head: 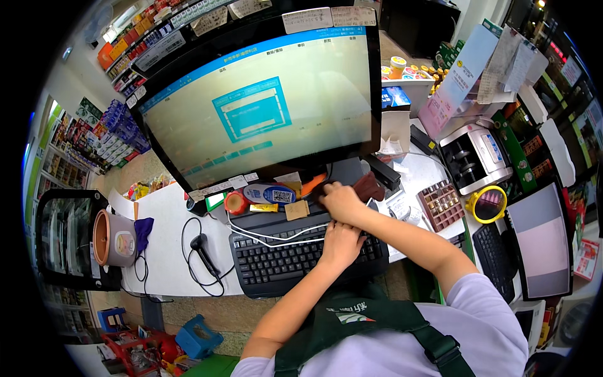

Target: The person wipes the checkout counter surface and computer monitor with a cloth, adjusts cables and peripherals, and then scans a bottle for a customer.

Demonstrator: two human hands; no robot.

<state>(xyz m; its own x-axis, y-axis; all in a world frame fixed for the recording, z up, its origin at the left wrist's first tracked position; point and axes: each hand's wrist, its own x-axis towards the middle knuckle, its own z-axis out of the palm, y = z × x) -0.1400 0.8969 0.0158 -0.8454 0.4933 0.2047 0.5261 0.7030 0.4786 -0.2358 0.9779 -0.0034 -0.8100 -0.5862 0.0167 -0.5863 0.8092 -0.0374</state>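
My right hand (344, 202) presses on a dark brown cloth (370, 188), bunched under the fingers at the foot of the monitor (264, 113). Just below it, my left hand (341, 242) lies over the right part of a black keyboard (282, 257). Its fingertips come close to my right wrist, and its palm side is hidden. A white cable (271, 245) loops across the top keys and runs to my left hand; whether the fingers grip it is unclear. Left of the cloth are a red-rimmed round container (235, 202), a yellow small box (264, 208) and a cardboard piece (297, 210).
A corded barcode scanner (205, 254) lies on the white counter (165, 245), near a rice cooker (115, 238). At right stand a compartmented coin tray (440, 205), a banknote counter (476, 158), a yellow-rimmed round mirror (488, 204) and a second screen (541, 240).
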